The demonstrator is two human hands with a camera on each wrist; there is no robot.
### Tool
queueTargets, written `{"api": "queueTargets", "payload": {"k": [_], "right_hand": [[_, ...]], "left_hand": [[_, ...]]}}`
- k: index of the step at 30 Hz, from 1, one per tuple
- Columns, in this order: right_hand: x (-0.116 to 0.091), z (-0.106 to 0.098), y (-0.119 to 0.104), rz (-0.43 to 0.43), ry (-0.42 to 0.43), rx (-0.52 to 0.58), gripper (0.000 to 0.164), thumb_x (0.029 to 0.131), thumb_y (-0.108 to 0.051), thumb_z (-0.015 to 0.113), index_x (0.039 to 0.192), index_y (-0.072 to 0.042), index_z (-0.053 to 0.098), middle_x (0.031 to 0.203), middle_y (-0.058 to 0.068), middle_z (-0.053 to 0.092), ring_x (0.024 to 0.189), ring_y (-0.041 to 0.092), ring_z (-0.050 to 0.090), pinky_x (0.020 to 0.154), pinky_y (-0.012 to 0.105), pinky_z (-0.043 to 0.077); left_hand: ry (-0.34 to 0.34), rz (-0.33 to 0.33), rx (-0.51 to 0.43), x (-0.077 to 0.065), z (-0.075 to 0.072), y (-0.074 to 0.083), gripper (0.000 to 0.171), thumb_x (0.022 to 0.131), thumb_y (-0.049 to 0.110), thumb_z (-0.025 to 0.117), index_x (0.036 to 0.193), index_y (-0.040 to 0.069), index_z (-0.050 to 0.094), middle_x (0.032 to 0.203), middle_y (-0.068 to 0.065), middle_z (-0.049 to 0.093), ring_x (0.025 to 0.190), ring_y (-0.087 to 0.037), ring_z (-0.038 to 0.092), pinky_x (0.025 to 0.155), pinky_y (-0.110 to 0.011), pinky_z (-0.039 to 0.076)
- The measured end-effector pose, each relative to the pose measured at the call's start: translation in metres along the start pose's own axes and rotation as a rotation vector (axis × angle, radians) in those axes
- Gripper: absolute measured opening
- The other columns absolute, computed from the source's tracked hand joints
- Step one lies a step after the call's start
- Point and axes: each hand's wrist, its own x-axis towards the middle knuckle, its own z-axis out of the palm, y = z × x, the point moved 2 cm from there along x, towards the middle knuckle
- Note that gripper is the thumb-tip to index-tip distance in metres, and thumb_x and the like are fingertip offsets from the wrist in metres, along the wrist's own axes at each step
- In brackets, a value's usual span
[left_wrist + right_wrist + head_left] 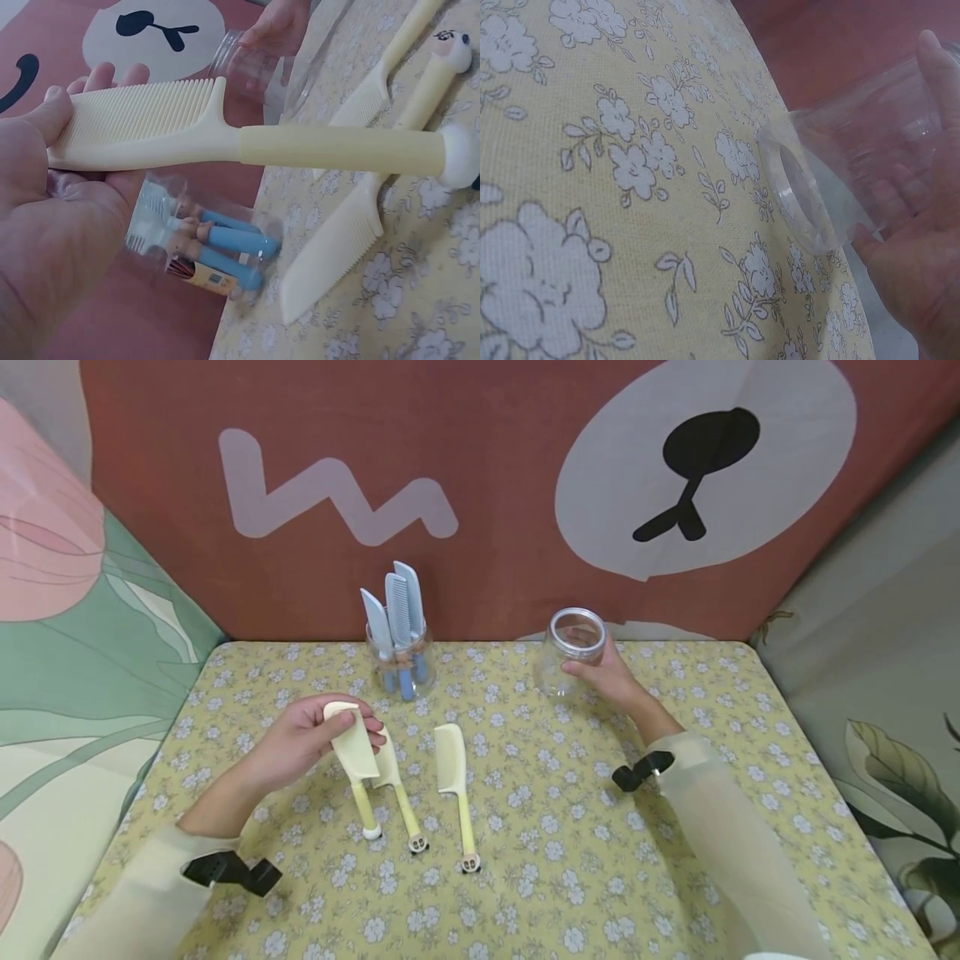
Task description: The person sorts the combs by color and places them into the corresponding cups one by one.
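Note:
My left hand (311,731) pinches a pale yellow comb (351,747) by its toothed head, with the handle pointing down toward me. In the left wrist view this comb (161,124) shows its teeth facing up and a white tip on the handle. Two more yellow combs lie on the cloth: one comb (405,806) right beside the held one, another comb (452,760) further right. At the back right my right hand (611,677) grips a clear jar (558,672) around its side. The jar stands upright with its mouth up and nothing visible inside.
A second clear jar (427,672) at the back left holds several blue combs (401,610), heads up. The table (525,868) has a yellow floral cloth. A reddish-brown printed backdrop (495,585) rises behind its far edge, with patterned fabric (862,610) at the right.

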Motion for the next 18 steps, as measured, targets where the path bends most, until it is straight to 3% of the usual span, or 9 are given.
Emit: {"api": "queueTargets", "payload": {"k": [4, 8, 12, 18], "right_hand": [[0.0, 0.0, -0.002, 0.002, -0.003, -0.001, 0.085, 0.093, 0.002, 0.068, 0.158, 0.0, 0.014, 0.158, 0.026, 0.033, 0.144, 0.038, 0.035, 0.117, 0.048, 0.034], [0.003, -0.001, 0.004, -0.019, -0.011, 0.01, 0.084, 0.092, 0.003, 0.068, 0.158, 0.001, 0.015, 0.156, 0.027, 0.034, 0.144, 0.04, 0.034, 0.116, 0.047, 0.035], [0.008, -0.005, 0.019, -0.036, -0.006, 0.014, 0.085, 0.092, 0.004, 0.069, 0.159, -0.002, 0.017, 0.156, 0.025, 0.035, 0.145, 0.039, 0.034, 0.116, 0.045, 0.035], [0.01, -0.006, 0.028, -0.04, 0.004, 0.014, 0.086, 0.093, 0.001, 0.07, 0.16, -0.008, 0.018, 0.156, 0.019, 0.037, 0.145, 0.035, 0.035, 0.117, 0.047, 0.034]], "left_hand": [[0.024, -0.027, 0.058, 0.006, 0.002, 0.007, 0.029, 0.111, 0.01, 0.043, 0.124, -0.011, 0.058, 0.115, -0.01, 0.073, 0.105, -0.023, 0.073, 0.088, -0.037, 0.058], [0.022, -0.028, 0.084, 0.012, 0.005, 0.015, 0.029, 0.111, 0.011, 0.043, 0.125, -0.01, 0.058, 0.116, -0.012, 0.073, 0.105, -0.023, 0.072, 0.088, -0.038, 0.059], [-0.007, -0.005, 0.096, 0.019, 0.007, 0.027, 0.026, 0.111, 0.01, 0.043, 0.124, -0.003, 0.062, 0.115, -0.009, 0.073, 0.104, -0.024, 0.073, 0.087, -0.04, 0.059], [-0.009, 0.055, 0.116, 0.035, 0.009, 0.049, 0.024, 0.11, 0.008, 0.045, 0.121, -0.005, 0.062, 0.112, -0.015, 0.072, 0.101, -0.027, 0.073, 0.088, -0.041, 0.059]]}}
